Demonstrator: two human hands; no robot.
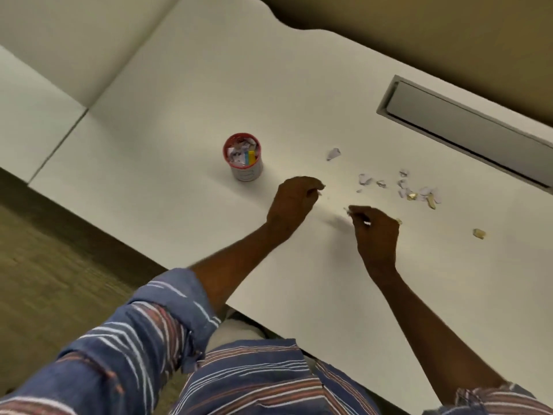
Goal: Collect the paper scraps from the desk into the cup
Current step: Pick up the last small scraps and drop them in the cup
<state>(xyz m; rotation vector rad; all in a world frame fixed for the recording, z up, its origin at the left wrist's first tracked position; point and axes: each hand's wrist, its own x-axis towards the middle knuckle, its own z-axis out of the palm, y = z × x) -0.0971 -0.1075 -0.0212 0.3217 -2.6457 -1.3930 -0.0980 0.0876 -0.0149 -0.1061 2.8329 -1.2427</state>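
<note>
A small red-rimmed cup (244,158) stands on the white desk (185,121), partly filled with white and coloured paper bits. My left hand (294,202) hovers just right of the cup, fingers curled and pinching a small paper scrap at its fingertips. My right hand (375,232) is lower and to the right, fingers curled round small scraps, one showing white at the fingers. Several loose paper scraps (419,191) lie scattered to the right. One white scrap (333,153) lies apart, and a golden scrap (478,233) lies at the far right.
A long grey cable slot (466,127) is set into the desk at the back right. The desk's front edge runs diagonally past my arms. Floor (45,250) shows at the left. A seam divides the desk from a neighbouring panel (33,121) at the left.
</note>
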